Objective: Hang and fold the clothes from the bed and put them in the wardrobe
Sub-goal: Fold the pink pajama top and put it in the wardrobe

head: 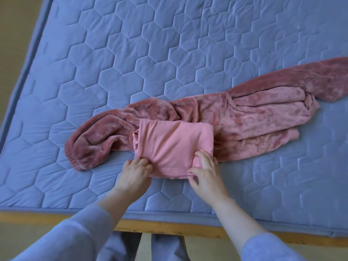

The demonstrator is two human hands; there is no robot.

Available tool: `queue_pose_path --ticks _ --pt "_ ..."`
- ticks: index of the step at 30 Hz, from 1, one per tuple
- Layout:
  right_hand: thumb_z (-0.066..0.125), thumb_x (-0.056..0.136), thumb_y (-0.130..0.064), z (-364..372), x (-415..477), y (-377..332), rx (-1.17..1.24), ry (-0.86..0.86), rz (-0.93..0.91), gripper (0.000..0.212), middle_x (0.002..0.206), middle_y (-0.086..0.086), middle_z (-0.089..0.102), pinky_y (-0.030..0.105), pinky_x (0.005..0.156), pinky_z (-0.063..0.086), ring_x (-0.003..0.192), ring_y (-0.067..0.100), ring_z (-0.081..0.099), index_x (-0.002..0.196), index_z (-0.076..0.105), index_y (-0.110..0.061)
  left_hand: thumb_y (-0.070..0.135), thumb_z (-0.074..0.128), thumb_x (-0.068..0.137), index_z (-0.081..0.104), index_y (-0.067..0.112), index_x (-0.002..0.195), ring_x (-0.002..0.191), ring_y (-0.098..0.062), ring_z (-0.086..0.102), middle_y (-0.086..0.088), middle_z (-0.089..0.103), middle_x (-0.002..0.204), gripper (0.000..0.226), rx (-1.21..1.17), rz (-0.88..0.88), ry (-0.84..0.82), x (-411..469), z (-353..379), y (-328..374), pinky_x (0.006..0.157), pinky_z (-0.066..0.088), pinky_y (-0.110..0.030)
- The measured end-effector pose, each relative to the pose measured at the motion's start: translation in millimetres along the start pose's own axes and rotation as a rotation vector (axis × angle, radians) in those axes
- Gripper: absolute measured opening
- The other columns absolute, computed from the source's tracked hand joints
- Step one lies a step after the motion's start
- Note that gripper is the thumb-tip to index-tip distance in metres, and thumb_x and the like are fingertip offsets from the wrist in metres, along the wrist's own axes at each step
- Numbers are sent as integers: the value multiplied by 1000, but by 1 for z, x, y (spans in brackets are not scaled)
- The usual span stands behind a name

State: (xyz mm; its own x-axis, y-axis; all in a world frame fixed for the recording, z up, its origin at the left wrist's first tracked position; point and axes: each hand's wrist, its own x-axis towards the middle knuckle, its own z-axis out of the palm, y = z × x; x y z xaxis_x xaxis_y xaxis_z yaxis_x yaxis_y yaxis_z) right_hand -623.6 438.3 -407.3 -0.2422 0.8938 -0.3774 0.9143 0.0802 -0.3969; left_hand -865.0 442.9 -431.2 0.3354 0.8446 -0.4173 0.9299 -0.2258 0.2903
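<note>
A folded light-pink garment lies near the front of the bed, partly on top of a dusky-pink fleece garment that stretches from the left to the far right edge. My left hand grips the folded garment's near left corner, fingers curled into the cloth. At the near right corner my right hand pinches the cloth, thumb under the edge and fingers on top. The wardrobe is out of view.
The blue quilted mattress fills most of the view. Its wooden bed frame runs along the near edge, and floor shows at the left and bottom.
</note>
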Motion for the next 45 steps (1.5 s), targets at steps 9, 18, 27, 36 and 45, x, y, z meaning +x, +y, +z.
queue_pose_path --ticks 9,18,27,36,45 --pt "75 82 -19 -16 13 -7 527 377 484 14 75 -1 67 30 71 45 74 15 62 71 69 -11 48 75 75 58 21 64 67 -20 62 6 63 66 34 -632 -578 190 21 -15 -2 57 41 -30" --pt "88 68 -27 4 34 17 760 295 965 60 102 3 57 28 76 40 90 22 56 111 50 -8 41 89 62 55 10 108 90 -23 58 -6 64 106 66 -846 -792 11 30 -1 -17 72 44 -33" --pt "84 50 -54 22 26 33 1286 13 861 98 126 -3 65 44 107 44 116 18 61 134 52 -16 60 88 26 65 27 100 95 -10 63 9 68 102 84 -1269 -765 -54 42 -10 -8 78 51 -26" --pt "83 61 -44 -27 13 13 1512 -127 801 74 115 5 72 35 53 59 102 28 71 124 62 -10 47 86 63 68 20 84 81 -6 63 10 69 84 39 -1111 -729 184 20 -57 10 67 50 -23" --pt "78 65 -43 -145 -6 -26 1365 261 636 58 118 -5 71 39 104 47 112 11 64 117 67 -19 52 76 73 67 17 83 77 -6 65 10 70 77 37 -1080 -503 265 10 -178 44 62 45 -19"
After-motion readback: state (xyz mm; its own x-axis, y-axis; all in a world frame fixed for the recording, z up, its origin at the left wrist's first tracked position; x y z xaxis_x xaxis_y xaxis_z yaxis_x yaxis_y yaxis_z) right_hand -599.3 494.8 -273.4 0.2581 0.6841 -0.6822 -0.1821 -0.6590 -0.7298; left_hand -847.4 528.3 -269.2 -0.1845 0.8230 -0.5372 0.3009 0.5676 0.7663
